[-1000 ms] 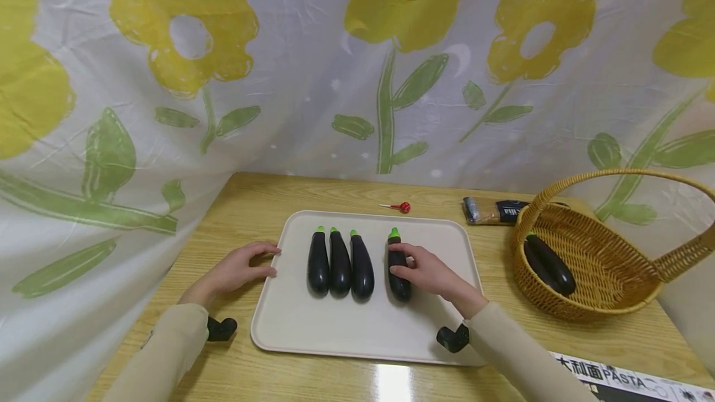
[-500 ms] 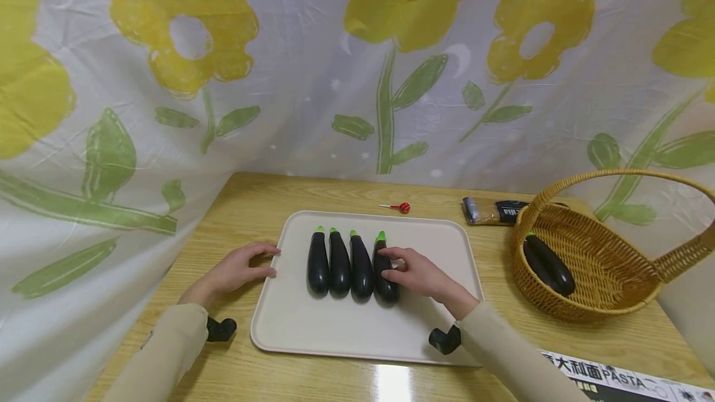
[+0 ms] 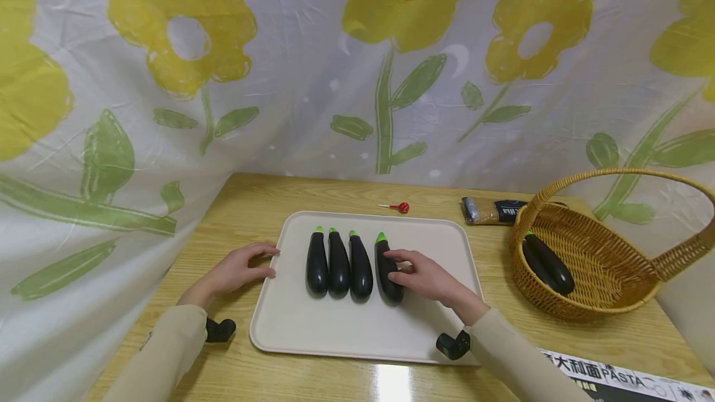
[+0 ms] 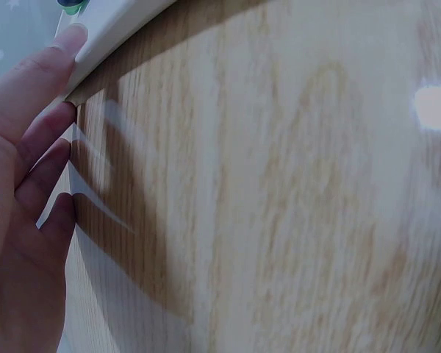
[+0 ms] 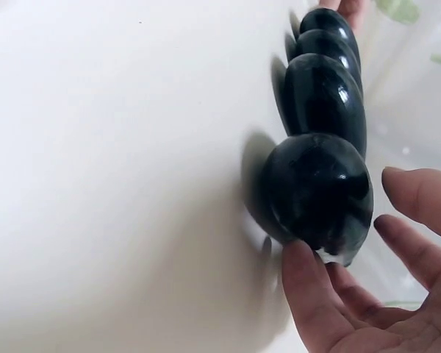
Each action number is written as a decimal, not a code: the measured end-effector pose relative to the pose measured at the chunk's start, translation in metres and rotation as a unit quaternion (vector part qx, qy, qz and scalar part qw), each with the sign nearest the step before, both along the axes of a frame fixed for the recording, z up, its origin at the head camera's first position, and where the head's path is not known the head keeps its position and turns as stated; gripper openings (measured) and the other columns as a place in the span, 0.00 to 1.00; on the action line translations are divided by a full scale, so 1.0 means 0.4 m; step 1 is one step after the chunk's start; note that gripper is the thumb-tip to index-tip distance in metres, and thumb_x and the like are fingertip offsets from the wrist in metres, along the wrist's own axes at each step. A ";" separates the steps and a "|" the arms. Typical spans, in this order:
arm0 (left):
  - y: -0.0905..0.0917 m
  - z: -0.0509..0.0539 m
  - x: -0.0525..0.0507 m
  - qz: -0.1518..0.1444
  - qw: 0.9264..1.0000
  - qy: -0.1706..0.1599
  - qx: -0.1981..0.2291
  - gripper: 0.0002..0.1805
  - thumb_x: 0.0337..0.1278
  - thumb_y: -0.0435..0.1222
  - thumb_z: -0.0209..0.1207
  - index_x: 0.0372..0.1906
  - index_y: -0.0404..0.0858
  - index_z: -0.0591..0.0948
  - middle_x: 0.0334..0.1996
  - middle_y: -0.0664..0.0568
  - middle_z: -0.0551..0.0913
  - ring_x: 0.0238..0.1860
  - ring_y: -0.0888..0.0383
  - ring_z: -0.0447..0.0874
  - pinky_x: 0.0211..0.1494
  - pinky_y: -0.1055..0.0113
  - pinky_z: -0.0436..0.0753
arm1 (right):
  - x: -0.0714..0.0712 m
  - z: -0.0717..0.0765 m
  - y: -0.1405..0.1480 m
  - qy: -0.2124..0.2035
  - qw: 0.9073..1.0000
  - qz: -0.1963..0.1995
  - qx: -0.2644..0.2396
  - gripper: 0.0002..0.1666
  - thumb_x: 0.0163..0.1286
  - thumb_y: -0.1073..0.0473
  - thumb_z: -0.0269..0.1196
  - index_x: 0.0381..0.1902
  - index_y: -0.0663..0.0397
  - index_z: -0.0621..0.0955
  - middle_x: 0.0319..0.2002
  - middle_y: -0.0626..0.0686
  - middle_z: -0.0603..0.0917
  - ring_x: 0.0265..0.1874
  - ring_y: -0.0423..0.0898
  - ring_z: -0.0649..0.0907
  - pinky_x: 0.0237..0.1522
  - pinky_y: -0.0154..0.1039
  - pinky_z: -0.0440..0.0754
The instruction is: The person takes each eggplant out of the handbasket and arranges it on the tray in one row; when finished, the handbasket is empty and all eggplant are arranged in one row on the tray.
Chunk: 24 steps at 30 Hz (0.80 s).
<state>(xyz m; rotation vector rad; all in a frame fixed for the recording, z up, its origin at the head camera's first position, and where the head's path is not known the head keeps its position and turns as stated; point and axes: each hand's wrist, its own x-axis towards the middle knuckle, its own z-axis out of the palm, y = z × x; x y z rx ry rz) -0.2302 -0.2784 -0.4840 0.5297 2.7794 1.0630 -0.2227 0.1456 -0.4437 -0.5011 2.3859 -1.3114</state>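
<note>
Four dark eggplants lie on a cream tray (image 3: 346, 334). Three sit close together at left: a left one (image 3: 317, 268), a middle one (image 3: 339, 265) and a right one (image 3: 361, 272). To their right, across a narrow gap, a fourth eggplant (image 3: 385, 265) lies slightly slanted. My right hand (image 3: 421, 273) touches its right side with loosely bent fingers; in the right wrist view the fingertips are at this eggplant's (image 5: 316, 187) side, not wrapped round it. My left hand (image 3: 237, 268) rests at the tray's left edge, with its thumb (image 4: 72, 40) on the rim.
A wicker basket (image 3: 625, 278) with a tall handle stands at right, holding eggplants (image 3: 550, 262). Behind the tray lie a red lollipop (image 3: 403, 207) and a pasta packet (image 3: 486, 211). A printed PASTA package (image 3: 625, 380) lies at front right.
My right hand slid the fourth eggplant left against the others; since then the eggplant has shifted slightly back right, leaving a gap. The left hand has stayed put.
</note>
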 end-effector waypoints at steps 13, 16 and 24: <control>0.001 0.006 0.001 -0.001 1.000 -0.002 -0.003 0.25 0.58 0.46 0.67 0.58 0.41 0.79 0.65 0.39 0.73 0.67 0.38 0.65 0.69 0.40 0.62 | 0.003 -0.010 0.000 -0.004 1.000 0.014 -0.015 0.28 0.69 0.60 0.64 0.65 0.55 0.74 0.58 0.63 0.75 0.52 0.54 0.81 0.47 0.43 0.82; 0.002 0.006 0.001 0.000 1.000 -0.002 -0.004 0.25 0.58 0.46 0.67 0.58 0.41 0.79 0.64 0.39 0.73 0.67 0.38 0.65 0.69 0.40 0.62 | 0.005 -0.007 -0.005 -0.006 1.000 0.015 -0.021 0.28 0.69 0.61 0.63 0.65 0.56 0.73 0.58 0.63 0.75 0.53 0.55 0.81 0.48 0.43 0.82; 0.004 0.007 0.001 0.001 1.000 -0.007 -0.008 0.25 0.58 0.46 0.66 0.58 0.41 0.79 0.64 0.39 0.73 0.68 0.38 0.65 0.69 0.40 0.61 | 0.009 0.001 0.023 0.008 1.000 0.001 -0.022 0.29 0.69 0.58 0.63 0.66 0.54 0.73 0.64 0.61 0.73 0.58 0.57 0.79 0.52 0.48 0.81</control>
